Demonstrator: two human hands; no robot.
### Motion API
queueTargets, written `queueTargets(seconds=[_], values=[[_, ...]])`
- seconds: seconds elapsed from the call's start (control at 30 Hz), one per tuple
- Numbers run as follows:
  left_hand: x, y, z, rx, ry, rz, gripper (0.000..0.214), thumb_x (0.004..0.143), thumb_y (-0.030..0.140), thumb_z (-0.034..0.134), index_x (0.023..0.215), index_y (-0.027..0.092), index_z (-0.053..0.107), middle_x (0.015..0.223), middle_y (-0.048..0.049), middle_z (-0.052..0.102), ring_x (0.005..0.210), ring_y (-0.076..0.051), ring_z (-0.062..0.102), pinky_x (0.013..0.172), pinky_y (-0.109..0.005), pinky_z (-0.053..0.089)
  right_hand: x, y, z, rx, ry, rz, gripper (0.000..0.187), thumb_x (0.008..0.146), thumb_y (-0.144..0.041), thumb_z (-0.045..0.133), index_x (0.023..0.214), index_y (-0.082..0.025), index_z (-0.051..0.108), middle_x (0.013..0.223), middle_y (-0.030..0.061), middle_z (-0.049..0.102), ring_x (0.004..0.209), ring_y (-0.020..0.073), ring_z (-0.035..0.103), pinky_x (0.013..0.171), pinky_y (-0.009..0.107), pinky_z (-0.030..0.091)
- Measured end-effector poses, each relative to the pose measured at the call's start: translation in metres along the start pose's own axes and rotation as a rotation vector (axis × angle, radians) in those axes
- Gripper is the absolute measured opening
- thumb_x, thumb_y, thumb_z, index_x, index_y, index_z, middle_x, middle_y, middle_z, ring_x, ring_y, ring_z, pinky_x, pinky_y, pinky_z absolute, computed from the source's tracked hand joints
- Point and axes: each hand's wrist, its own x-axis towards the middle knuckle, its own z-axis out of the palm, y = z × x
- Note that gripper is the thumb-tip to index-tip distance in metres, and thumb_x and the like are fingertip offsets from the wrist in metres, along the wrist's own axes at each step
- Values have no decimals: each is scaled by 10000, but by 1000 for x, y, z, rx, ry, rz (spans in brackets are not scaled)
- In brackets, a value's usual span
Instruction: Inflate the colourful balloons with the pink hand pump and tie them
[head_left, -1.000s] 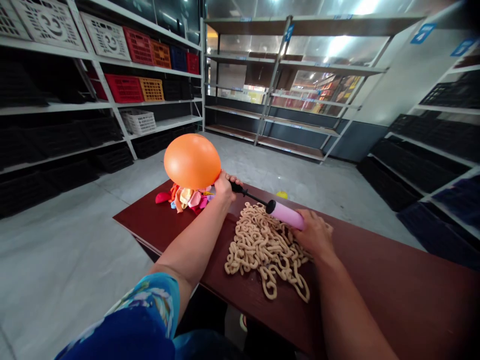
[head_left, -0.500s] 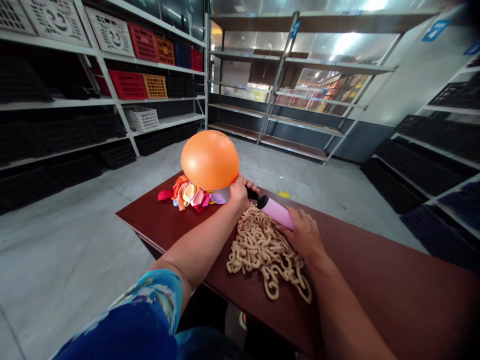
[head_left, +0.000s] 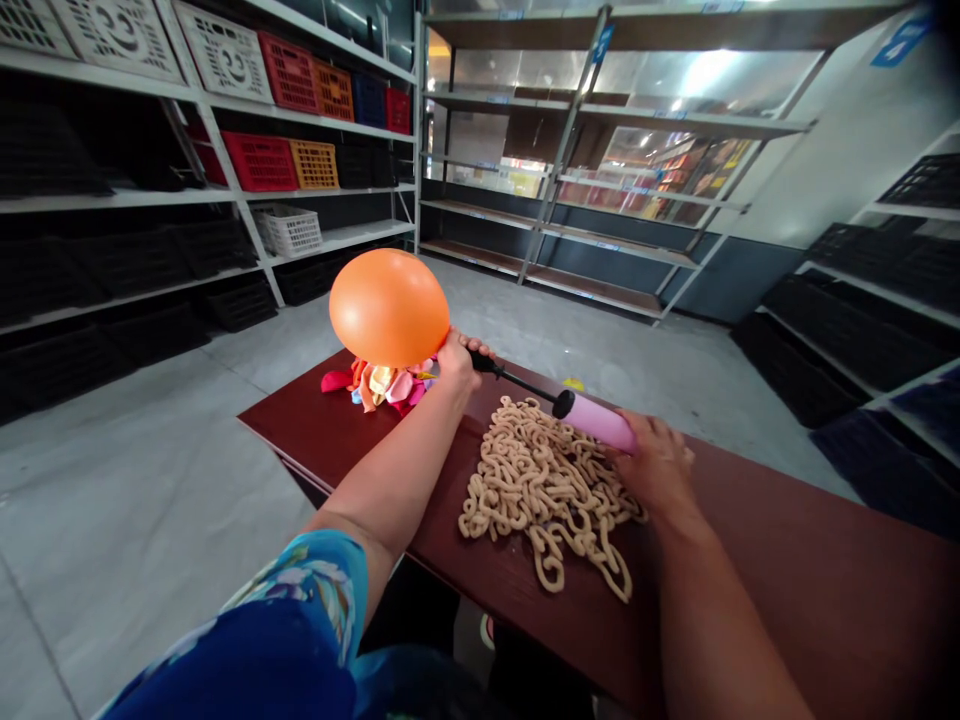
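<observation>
An inflated orange balloon (head_left: 389, 308) sits at the tip of a hand pump (head_left: 600, 421) with a pink barrel and black rod. My left hand (head_left: 459, 362) is closed around the balloon's neck and the pump's black end; its exact finger placement is partly hidden. My right hand (head_left: 656, 458) wraps the pink barrel at its other end. Between the two, the black rod is drawn out of the barrel. Below the pump lies a heap of tan, rope-like coils (head_left: 536, 480). Several limp balloons (head_left: 382, 385) in mixed colours lie under the orange one.
The dark red table (head_left: 750, 560) stretches to the right. Shelving with red, yellow, white and black crates (head_left: 260, 162) stands at the left, a metal rack (head_left: 600, 280) at the back, and black crates (head_left: 847, 320) at the right. A small yellow thing (head_left: 573, 383) lies on the floor beyond the table.
My hands have moved apart, the left with the balloon going left and the right going right with the barrel. A long stretch of the pump's rod now shows.
</observation>
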Motion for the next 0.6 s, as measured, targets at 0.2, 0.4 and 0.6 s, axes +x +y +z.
queueTargets(seconds=[0.2,0.4,0.6], values=[[-16,-16,5,-16,-23,-61,364,821,401,424,564,189,276,439,43,311,387,-94,386,468,-249,373,-2,-21,2,35,-39,-99,539,756,-382,534,1263,-279,383,1102,88,502,957,274,420,737,388,347],[-25,-37,7,26,-60,-152,379,809,410,445,559,184,271,451,39,323,397,-90,395,483,-247,393,-3,-38,3,138,-57,-226,598,798,-410,475,1336,-231,284,1112,102,503,981,256,438,824,391,341],[-18,-27,3,36,-65,-112,375,792,415,472,565,186,280,447,40,331,403,-97,407,486,-255,395,1,-26,6,130,-102,-216,529,797,-380,477,1295,-256,349,1153,75,509,1001,240,440,809,372,350]])
